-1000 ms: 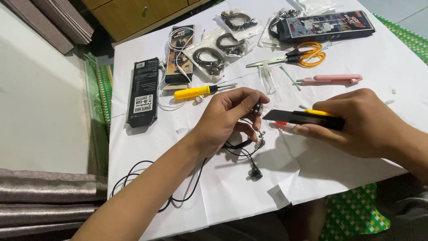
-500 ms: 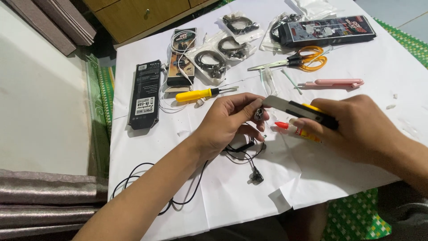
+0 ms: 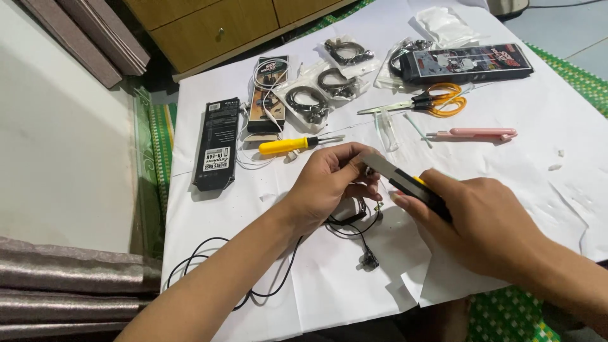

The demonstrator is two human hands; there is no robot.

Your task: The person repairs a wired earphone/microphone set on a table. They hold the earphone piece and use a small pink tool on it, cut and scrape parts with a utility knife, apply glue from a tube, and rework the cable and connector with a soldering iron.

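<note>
From the head camera, the left hand (image 3: 329, 187) pinches a small dark earphone piece (image 3: 368, 170) between thumb and fingertips, above the middle of the white paper-covered surface (image 3: 538, 171). The right hand (image 3: 484, 221) is closed around a utility knife (image 3: 405, 182) with a black and yellow body, its grey blade tip touching or just beside the pinched piece. A black earphone cable (image 3: 278, 278) loops under the left wrist and trails to the near left edge, with a loose earbud (image 3: 369, 259) lying near the hands.

At the left lies a long black rectangular box (image 3: 216, 142) with a white label at its lower end. Beside it stands a narrower black earphone package (image 3: 267, 92) with a clear window. Clear plastic bags (image 3: 316, 95) holding coiled dark cables lie further back. At the far right sits a long black box (image 3: 465, 63) with a printed red and white front. Orange-handled scissors (image 3: 430, 102), a yellow-handled screwdriver (image 3: 288, 145) and a pink cutter (image 3: 472, 133) lie between the packages and the hands.
</note>
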